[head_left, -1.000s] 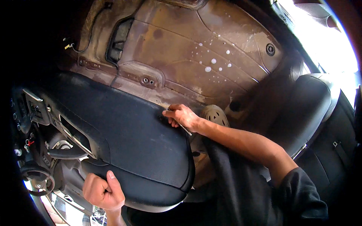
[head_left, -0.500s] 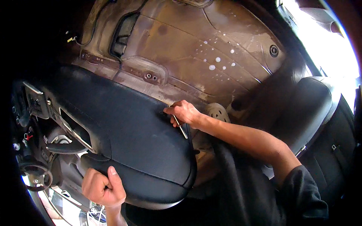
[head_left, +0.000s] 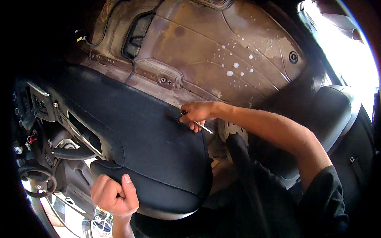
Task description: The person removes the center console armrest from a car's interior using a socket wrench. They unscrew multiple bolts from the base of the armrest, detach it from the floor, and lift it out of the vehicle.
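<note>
My right hand [head_left: 196,112] is closed round a slim silver-handled tool [head_left: 204,127] at the upper edge of a black centre console [head_left: 143,119]. The handle sticks out from under my fingers toward the lower right. The tool's working end is hidden by my fingers, beside a small dark spot in the console's side. My left hand [head_left: 115,194] is held as a fist with the thumb up, in front of the console's armrest [head_left: 158,184]. Nothing shows in it.
Beyond the console lies a bare brown floor pan [head_left: 190,51] with white spots. A loose cable with a yellow connector [head_left: 81,39] is at the far left. A handbrake lever [head_left: 73,154] and steering wheel [head_left: 37,178] are at left. A black seat [head_left: 333,115] stands at right, near a light perforated shoe [head_left: 234,129].
The tool handle has swung from pointing steeply down to a flatter slant toward the right. My right wrist has turned and its forearm is raised. The whole view has shifted slightly.
</note>
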### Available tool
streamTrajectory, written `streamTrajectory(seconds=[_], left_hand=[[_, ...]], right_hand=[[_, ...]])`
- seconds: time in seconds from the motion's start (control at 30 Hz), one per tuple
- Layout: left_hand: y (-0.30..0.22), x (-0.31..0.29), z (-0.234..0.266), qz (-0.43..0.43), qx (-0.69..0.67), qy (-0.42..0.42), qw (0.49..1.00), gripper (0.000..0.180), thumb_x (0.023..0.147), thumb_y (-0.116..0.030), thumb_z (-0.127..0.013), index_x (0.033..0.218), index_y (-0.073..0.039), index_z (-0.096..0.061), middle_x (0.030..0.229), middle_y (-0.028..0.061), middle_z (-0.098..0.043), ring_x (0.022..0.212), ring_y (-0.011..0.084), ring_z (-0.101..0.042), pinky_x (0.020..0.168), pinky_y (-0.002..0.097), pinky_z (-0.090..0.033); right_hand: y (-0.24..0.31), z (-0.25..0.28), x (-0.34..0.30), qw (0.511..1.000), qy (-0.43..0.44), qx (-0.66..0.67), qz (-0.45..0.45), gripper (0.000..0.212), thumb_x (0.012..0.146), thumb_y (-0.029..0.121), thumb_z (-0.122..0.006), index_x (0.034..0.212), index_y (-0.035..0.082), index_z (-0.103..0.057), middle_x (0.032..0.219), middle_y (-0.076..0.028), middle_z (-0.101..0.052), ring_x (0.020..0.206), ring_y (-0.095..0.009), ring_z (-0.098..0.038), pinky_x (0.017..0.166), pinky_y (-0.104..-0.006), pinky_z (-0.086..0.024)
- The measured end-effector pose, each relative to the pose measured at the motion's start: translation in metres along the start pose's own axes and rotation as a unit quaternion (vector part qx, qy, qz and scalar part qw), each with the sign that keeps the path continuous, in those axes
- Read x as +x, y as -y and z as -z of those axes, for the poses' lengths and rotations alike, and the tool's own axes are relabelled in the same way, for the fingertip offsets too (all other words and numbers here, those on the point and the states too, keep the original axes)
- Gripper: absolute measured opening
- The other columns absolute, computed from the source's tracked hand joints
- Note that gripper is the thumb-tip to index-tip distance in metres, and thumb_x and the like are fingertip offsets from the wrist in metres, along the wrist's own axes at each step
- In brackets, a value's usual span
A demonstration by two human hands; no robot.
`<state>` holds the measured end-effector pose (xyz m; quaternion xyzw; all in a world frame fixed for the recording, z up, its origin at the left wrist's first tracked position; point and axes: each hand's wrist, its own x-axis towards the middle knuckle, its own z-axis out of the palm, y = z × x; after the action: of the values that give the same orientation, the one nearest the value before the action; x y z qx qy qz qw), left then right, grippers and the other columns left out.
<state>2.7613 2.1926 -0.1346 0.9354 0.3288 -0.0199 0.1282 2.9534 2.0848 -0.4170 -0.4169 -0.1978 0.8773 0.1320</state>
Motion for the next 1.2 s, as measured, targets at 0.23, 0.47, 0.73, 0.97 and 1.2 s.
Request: streamTrajectory(seconds=[0.23, 0.47, 0.73, 0.97, 1.2], left_hand=[[0.002, -0.001, 0.001, 0.002, -0.001, 0.012, 1.0, 0.041, 0.081, -0.012, -0.069, 0.052, -0.009, -0.04, 0.05, 0.0047, -0.042, 0.043, 0.0175, -0.041, 0.043, 0.029, -0.021], [-0.001, 0.001, 0.002, 0.014, -0.005, 0.017, 1.0, 0.042, 0.079, -0.011, -0.07, 0.052, -0.009, -0.039, 0.05, 0.005, -0.041, 0.043, 0.0191, -0.04, 0.043, 0.0303, -0.021], [-0.004, 0.004, 0.007, 0.018, -0.017, 0.043, 0.999, 0.042, 0.077, -0.009, -0.072, 0.051, -0.009, -0.039, 0.049, 0.0064, -0.042, 0.042, 0.0217, -0.042, 0.042, 0.0325, -0.023], [-0.004, 0.014, 0.008, -0.016, -0.042, 0.002, 0.999, 0.045, 0.072, -0.012, -0.074, 0.049, -0.013, -0.035, 0.045, 0.0027, -0.034, 0.037, 0.0191, -0.037, 0.04, 0.0301, -0.022], [-0.007, 0.018, 0.009, -0.013, -0.087, -0.029, 0.996, 0.047, 0.069, -0.008, -0.076, 0.049, -0.013, -0.033, 0.047, 0.0037, -0.033, 0.039, 0.0219, -0.038, 0.04, 0.0339, -0.027]], right_hand=[[-0.023, 0.016, 0.016, 0.951, -0.001, -0.222, 0.214, 0.031, 0.1, 0.026, -0.051, 0.117, 0.001, -0.045, 0.087, -0.018, -0.066, 0.079, -0.03, -0.068, 0.069, -0.0422, -0.052], [-0.034, 0.018, 0.027, 0.824, -0.107, -0.438, 0.344, 0.036, 0.096, 0.021, -0.054, 0.122, -0.002, -0.044, 0.097, -0.029, -0.063, 0.099, -0.047, -0.061, 0.082, -0.0517, -0.048], [0.01, -0.012, 0.005, 0.993, 0.031, 0.089, -0.068, 0.036, 0.102, 0.031, -0.048, 0.11, -0.004, -0.049, 0.082, -0.014, -0.064, 0.07, -0.025, -0.07, 0.061, -0.0403, -0.06], [-0.007, 0.005, 0.011, 0.984, 0.058, -0.145, 0.081, 0.031, 0.104, 0.029, -0.04, 0.097, -0.001, -0.046, 0.081, -0.016, -0.064, 0.066, -0.027, -0.069, 0.056, -0.0409, -0.056], [-0.031, 0.014, 0.016, 0.798, -0.132, -0.505, 0.302, 0.029, 0.098, 0.018, -0.049, 0.118, -0.003, -0.044, 0.081, -0.026, -0.061, 0.083, -0.048, -0.059, 0.074, -0.0477, -0.051]])
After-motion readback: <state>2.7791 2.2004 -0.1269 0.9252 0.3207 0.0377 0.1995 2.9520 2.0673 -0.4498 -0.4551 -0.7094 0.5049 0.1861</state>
